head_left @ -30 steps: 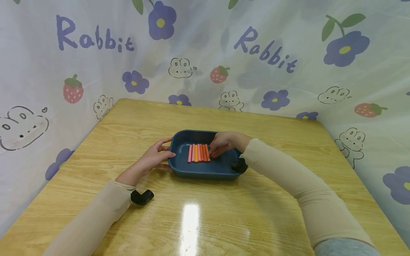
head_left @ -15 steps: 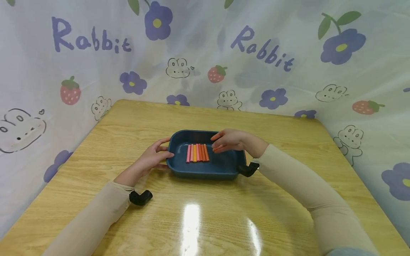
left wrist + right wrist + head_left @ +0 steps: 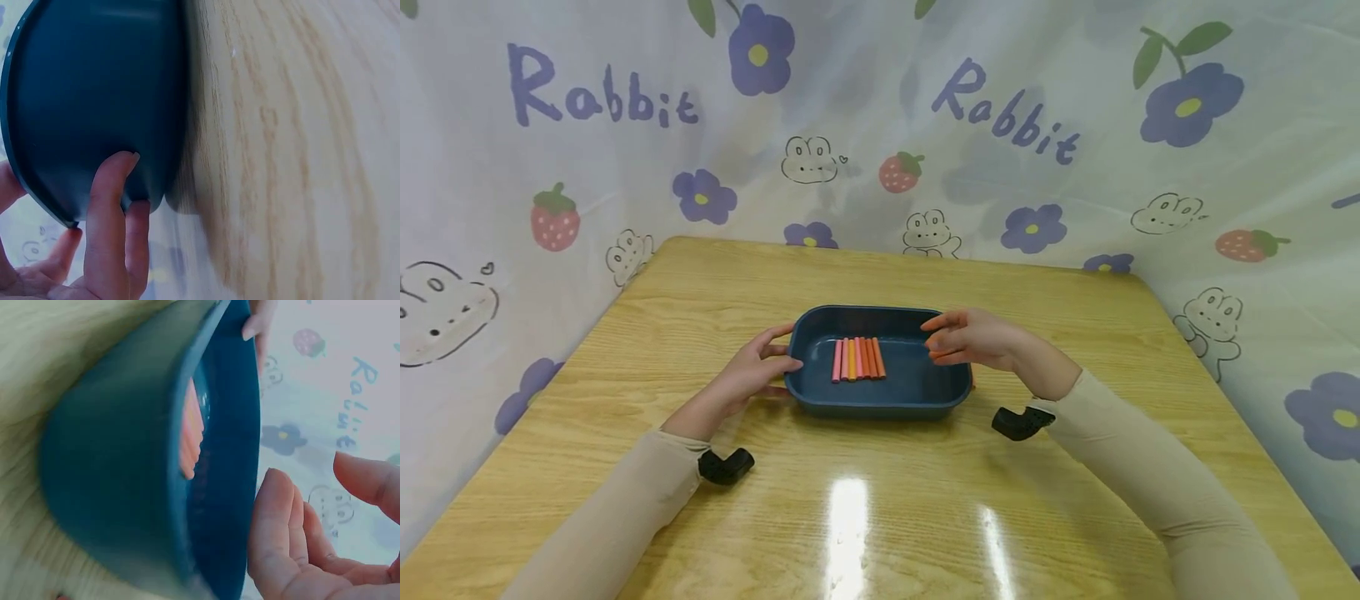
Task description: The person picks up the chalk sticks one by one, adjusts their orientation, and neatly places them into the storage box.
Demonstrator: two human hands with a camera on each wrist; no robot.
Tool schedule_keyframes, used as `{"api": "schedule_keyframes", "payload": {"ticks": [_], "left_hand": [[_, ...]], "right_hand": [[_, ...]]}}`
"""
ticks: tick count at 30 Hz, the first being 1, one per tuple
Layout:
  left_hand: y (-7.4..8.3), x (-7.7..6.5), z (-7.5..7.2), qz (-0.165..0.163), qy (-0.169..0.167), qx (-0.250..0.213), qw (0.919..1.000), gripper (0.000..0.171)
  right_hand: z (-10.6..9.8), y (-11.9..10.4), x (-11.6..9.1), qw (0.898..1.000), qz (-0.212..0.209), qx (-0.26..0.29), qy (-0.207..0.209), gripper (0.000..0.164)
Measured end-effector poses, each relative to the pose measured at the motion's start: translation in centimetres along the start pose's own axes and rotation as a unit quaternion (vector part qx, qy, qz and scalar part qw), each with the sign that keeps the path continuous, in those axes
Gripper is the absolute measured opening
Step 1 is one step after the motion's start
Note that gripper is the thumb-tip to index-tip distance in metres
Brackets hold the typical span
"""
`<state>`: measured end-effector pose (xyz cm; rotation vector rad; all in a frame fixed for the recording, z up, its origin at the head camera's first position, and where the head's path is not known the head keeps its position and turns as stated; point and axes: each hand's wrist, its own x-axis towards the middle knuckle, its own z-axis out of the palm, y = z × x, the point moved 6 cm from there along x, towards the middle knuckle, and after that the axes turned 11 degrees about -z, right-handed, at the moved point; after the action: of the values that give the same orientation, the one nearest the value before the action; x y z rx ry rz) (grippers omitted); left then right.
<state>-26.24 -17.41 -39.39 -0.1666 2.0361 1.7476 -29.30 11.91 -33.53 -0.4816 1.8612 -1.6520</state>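
A dark blue rectangular box (image 3: 917, 387) with rounded corners stands on the table. Inside it, left of the middle, several chalk-like sticks (image 3: 859, 360) in pink, yellow and orange lie side by side in a row. My left hand (image 3: 747, 372) grips the box's left end, thumb over the rim and fingers against the outer wall (image 3: 106, 94). Over the right end hovers my right hand (image 3: 988, 340), fingers loosely spread and nothing between them. In the right wrist view its thumb (image 3: 365, 481) is apart from the fingers, which are beside the box's far rim.
The wooden table (image 3: 760, 517) runs back to a white curtain (image 3: 865, 92) printed with rabbits and flowers. A sliver of something orange-red (image 3: 973, 381) shows just past the box's right end, mostly hidden. Black wrist mounts (image 3: 1022, 422) stick out from both sleeves.
My right hand has risen from the right side of the stick row, loosened its fingers, and drawn back rightward to the box's right end. The left hand keeps its hold.
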Motion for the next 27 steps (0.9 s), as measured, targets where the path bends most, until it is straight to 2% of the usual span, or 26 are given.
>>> {"api": "schedule_keyframes", "payload": {"ticks": [7, 13, 19, 27], "left_hand": [[0.0, 0.0, 0.0, 0.001, -0.005, -0.004, 1.0, 0.071], [0.1, 0.0, 0.0, 0.0, -0.003, -0.008, 1.0, 0.071], [0.1, -0.1, 0.0, 0.001, -0.004, -0.01, 0.9999, 0.071], [0.1, -0.1, 0.1, 0.002, -0.006, -0.01, 0.9999, 0.071]], "right_hand": [[-2.4, 1.6, -2.3, 0.999, -0.005, 0.016, 0.049, 0.048], [-4.2, 3.5, -3.4, 0.994, 0.008, 0.026, 0.102, 0.048], [-5.3, 5.6, -3.5, 0.988, 0.018, 0.017, 0.153, 0.051], [-6.0, 8.2, -2.5, 0.981, 0.024, -0.008, 0.192, 0.054]]}}
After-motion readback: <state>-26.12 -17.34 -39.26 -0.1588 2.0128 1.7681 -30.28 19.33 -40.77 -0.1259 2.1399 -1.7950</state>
